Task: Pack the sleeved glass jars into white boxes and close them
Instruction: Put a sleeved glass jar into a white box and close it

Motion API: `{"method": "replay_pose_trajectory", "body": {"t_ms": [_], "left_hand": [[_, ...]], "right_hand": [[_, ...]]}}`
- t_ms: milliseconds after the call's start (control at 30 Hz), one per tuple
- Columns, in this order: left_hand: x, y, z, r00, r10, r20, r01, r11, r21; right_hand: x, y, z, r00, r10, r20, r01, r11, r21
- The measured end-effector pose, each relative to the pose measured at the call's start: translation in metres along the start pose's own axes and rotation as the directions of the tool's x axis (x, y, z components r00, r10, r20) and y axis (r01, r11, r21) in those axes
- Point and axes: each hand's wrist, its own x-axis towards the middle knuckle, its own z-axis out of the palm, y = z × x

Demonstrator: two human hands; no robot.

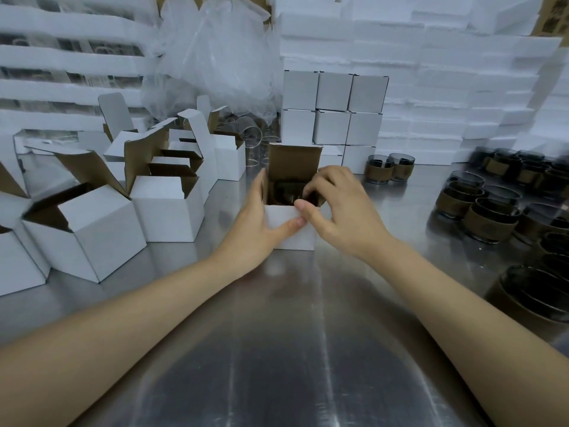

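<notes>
The dark glass jar (285,193) sits down inside the white box (292,232), whose brown-lined lid flap stands up at the back. My left hand (256,229) grips the box's left wall, thumb across its front. My right hand (341,211) curls over the right rim, thumb on the front edge. The box stands mid-surface (292,349), on brushed, reflective steel. Sleeved jars (480,217) crowd the right, open cartons (166,208) the left, with closed cube cartons (332,112) and foam slabs (462,87) behind.

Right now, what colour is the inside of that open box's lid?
Plain brown: the lid shows best in the head view.
</notes>
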Motion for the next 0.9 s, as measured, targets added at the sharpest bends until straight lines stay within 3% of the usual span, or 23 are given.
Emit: {"method": "replay_pose_trajectory", "body": {"t_ms": [167,333,433,600,767,900], "left_hand": [[0.000,0.000,-0.001,1.000,-0.002,-0.006,0.002,1.000,0.013],[0.000,0.001,0.000,0.999,-0.034,-0.037,0.034,0.999,-0.004],[0.000,0.000,0.001,0.997,-0.043,-0.058,0.045,0.998,0.034],[0.001,-0.003,0.000,0.996,-0.051,-0.071,0.055,0.998,0.042],[0.001,-0.002,0.000,0.996,-0.056,-0.069,0.057,0.998,0.008],[0.001,0.001,0.000,0.998,-0.050,-0.047,0.049,0.999,-0.008]], "right_hand": [[-0.001,0.000,0.004,0.999,0.040,-0.009,-0.039,0.994,0.101],[-0.006,-0.003,0.010,0.991,0.084,-0.104,-0.037,0.921,0.388],[-0.006,-0.001,0.011,0.981,0.110,-0.157,-0.024,0.882,0.471],[-0.004,-0.001,0.011,0.964,0.258,-0.067,-0.157,0.752,0.640],[-0.004,-0.007,0.013,0.975,0.218,-0.035,-0.149,0.764,0.628],[-0.002,-0.010,0.012,0.957,0.286,0.041,-0.202,0.561,0.803]]}}
